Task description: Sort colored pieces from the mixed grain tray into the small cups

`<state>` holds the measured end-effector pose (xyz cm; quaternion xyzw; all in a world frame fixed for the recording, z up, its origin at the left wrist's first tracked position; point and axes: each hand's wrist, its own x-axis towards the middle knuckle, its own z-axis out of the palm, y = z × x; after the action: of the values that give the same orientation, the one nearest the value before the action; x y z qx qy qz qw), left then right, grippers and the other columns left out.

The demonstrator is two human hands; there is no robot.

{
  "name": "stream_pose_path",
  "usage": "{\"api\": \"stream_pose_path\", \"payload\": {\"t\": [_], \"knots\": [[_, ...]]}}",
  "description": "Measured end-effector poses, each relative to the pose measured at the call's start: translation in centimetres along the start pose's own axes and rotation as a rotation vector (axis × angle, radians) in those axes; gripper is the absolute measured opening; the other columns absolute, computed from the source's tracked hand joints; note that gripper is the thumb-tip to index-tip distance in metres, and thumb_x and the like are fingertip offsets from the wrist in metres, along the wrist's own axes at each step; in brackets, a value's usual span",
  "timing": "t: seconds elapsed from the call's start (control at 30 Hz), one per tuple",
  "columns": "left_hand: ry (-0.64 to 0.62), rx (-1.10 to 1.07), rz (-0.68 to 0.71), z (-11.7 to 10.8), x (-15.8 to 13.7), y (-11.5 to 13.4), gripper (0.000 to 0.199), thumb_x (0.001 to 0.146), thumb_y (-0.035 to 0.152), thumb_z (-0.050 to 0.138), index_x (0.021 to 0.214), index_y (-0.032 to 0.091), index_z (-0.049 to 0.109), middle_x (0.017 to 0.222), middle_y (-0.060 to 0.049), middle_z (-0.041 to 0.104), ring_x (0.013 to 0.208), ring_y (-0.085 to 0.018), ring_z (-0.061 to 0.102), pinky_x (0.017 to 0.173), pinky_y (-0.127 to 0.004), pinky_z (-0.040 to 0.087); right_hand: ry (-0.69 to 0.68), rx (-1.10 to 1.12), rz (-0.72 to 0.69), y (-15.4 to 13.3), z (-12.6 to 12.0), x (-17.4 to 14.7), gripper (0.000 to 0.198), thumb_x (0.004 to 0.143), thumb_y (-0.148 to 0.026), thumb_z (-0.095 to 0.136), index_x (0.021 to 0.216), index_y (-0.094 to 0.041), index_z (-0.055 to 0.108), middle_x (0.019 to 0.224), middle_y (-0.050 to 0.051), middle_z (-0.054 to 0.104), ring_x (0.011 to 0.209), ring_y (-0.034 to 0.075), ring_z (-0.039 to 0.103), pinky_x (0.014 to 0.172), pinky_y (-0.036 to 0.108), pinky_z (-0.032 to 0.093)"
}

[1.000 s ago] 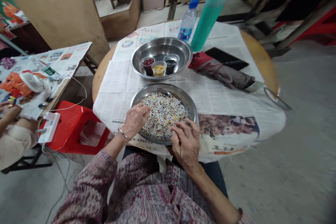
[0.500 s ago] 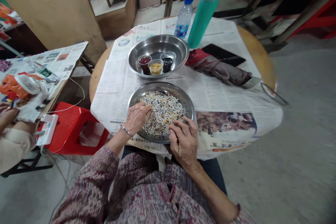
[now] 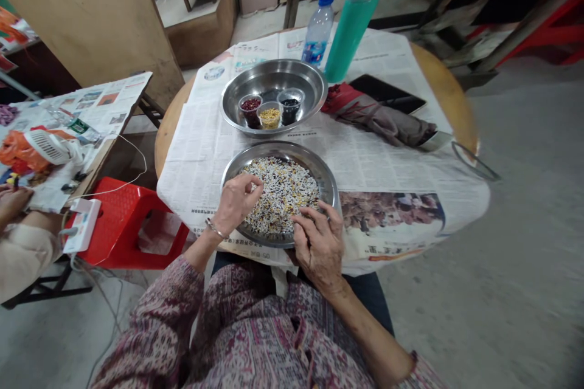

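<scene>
A steel bowl (image 3: 332, 187) in front of me holds a layer of mixed grains and beans (image 3: 285, 191), mostly white with yellow, dark red and black ones. Over the left side of this bowl is my left hand (image 3: 237, 199), a bracelet at its wrist. Its fingers are curled in towards the thumb, and whatever they may pinch is too small to see. My right hand (image 3: 320, 243) lies over the near right rim, fingers bent but apart, tips at the edge of the grains. Nothing shows in it.
Behind stands a second steel bowl (image 3: 314, 82) with cups of red beans (image 3: 250, 106), yellow grains (image 3: 269, 117) and black beans (image 3: 290, 106). A water bottle (image 3: 318, 30), a teal flask (image 3: 358, 18), a folded umbrella (image 3: 378, 112) and a dark tablet (image 3: 387, 94) share the newspaper-covered table (image 3: 191, 152).
My left hand has lifted and turned slightly, its thumb now showing below the curled fingers. My right hand stays almost still.
</scene>
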<state>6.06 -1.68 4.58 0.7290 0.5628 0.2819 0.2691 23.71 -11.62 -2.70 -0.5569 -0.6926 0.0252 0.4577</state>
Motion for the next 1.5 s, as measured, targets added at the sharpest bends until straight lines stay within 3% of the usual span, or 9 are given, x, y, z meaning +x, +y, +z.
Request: {"api": "stream_pose_path", "payload": {"t": [0.13,0.2,0.27,0.37,0.47,0.53,0.67,0.87,1.5], "knots": [[-0.060,-0.628,-0.296,-1.1,-0.4,0.5,0.011,0.088,0.023,0.050,0.085,0.015,0.059,0.075,-0.001,0.060,0.061,-0.008,0.049,0.059,-0.023,0.042,0.007,-0.005,-0.011,0.0,0.0,0.1,0.018,0.090,-0.016,0.054,0.102,-0.019,0.066,0.112,0.010,0.065,0.131,0.030,0.042,0.108,0.053,0.044],[-0.105,-0.679,-0.330,-1.6,-0.7,0.7,0.010,0.085,0.020,0.052,0.087,0.014,0.060,0.076,-0.002,0.062,0.060,-0.008,0.049,0.059,-0.023,0.042,0.009,-0.004,-0.011,0.0,0.0,0.1,0.018,0.090,-0.016,0.053,0.102,-0.020,0.066,0.112,0.009,0.065,0.131,0.029,0.042,0.107,0.053,0.044],[-0.157,-0.521,-0.269,-1.7,-1.2,0.8,0.011,0.084,0.021,0.056,0.089,0.014,0.064,0.072,-0.001,0.060,0.060,-0.008,0.049,0.059,-0.023,0.041,0.011,-0.002,-0.010,0.0,0.0,0.1,0.018,0.090,-0.016,0.053,0.102,-0.020,0.066,0.112,0.009,0.065,0.131,0.029,0.042,0.107,0.053,0.044],[-0.194,-0.117,-0.057,-1.2,-2.0,0.8,0.009,0.085,0.021,0.061,0.086,0.016,0.069,0.069,0.001,0.059,0.064,-0.011,0.052,0.067,-0.026,0.046,0.011,0.001,-0.007,0.0,0.1,0.0,0.019,0.090,-0.016,0.053,0.103,-0.021,0.066,0.113,0.008,0.065,0.131,0.030,0.042,0.107,0.054,0.043],[-0.182,0.199,0.137,-0.4,-2.6,0.5,0.011,0.087,0.016,0.061,0.091,0.019,0.071,0.081,-0.002,0.066,0.078,-0.014,0.060,0.082,-0.031,0.049,0.007,-0.002,-0.001,0.0,0.1,0.0,0.020,0.090,-0.016,0.053,0.103,-0.021,0.067,0.113,0.008,0.065,0.131,0.030,0.042,0.108,0.054,0.043],[-0.200,0.287,0.209,0.1,-3.0,0.3,0.013,0.089,0.017,0.061,0.098,0.020,0.070,0.091,-0.003,0.070,0.089,-0.016,0.064,0.089,-0.032,0.050,0.007,-0.005,0.000,0.0,0.1,0.0,0.019,0.090,-0.016,0.053,0.103,-0.020,0.067,0.113,0.009,0.065,0.131,0.030,0.042,0.108,0.053,0.043],[-0.240,0.355,0.244,0.6,-3.3,0.1,0.018,0.089,0.021,0.064,0.106,0.022,0.069,0.099,-0.004,0.073,0.102,-0.019,0.066,0.095,-0.034,0.051,0.006,0.000,0.008,0.0,0.1,0.0,0.020,0.091,-0.018,0.053,0.103,-0.021,0.068,0.113,0.008,0.065,0.132,0.030,0.042,0.108,0.055,0.043],[-0.234,0.403,0.225,0.9,-3.4,0.1,0.021,0.089,0.024,0.065,0.110,0.024,0.069,0.105,-0.004,0.073,0.104,-0.019,0.067,0.094,-0.033,0.052,0.017,-0.005,-0.004,-0.1,0.0,0.2,0.019,0.090,-0.017,0.053,0.102,-0.020,0.068,0.112,0.010,0.066,0.131,0.030,0.042,0.108,0.053,0.044],[-0.245,0.391,0.254,1.3,-3.1,-0.1,0.011,0.092,0.024,0.060,0.096,0.020,0.069,0.093,-0.003,0.071,0.095,-0.017,0.065,0.089,-0.031,0.050,0.016,-0.018,-0.010,-0.1,0.0,0.1,0.018,0.090,-0.016,0.054,0.102,-0.019,0.067,0.112,0.010,0.065,0.131,0.030,0.043,0.108,0.053,0.044]]}}
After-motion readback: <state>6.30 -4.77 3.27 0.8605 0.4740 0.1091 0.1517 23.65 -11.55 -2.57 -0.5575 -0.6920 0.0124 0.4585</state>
